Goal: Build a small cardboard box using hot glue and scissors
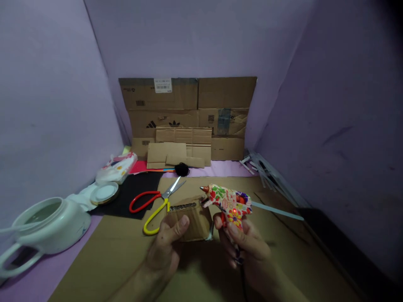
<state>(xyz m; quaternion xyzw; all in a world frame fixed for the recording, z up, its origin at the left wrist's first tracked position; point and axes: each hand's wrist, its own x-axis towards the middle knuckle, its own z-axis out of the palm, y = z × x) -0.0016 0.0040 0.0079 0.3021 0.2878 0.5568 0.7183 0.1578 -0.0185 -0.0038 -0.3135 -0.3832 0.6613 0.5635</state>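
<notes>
My left hand point(168, 241) is closed around a small folded cardboard piece point(197, 222), its thumb pressed on the near face and a dark corrugated edge showing on top. In my right hand point(245, 241) is a flower-patterned hot glue gun point(226, 197), gripped by its handle with a finger at the red trigger. Its nozzle points left, just above the cardboard piece's right corner; I cannot tell whether they touch. A small red light glows on its side, and a long translucent glue stick point(278, 211) sticks out of the back. Beyond my left hand lie scissors point(165, 196) with red and yellow handles, blades spread.
A white pot point(67, 228) stands at the left, near a round lid point(104, 193). Black yarn point(181, 169) lies before cardboard scraps point(166, 155) and a large cardboard sheet point(226, 92). Spare glue sticks point(270, 174) are at the right, between purple walls point(340, 126).
</notes>
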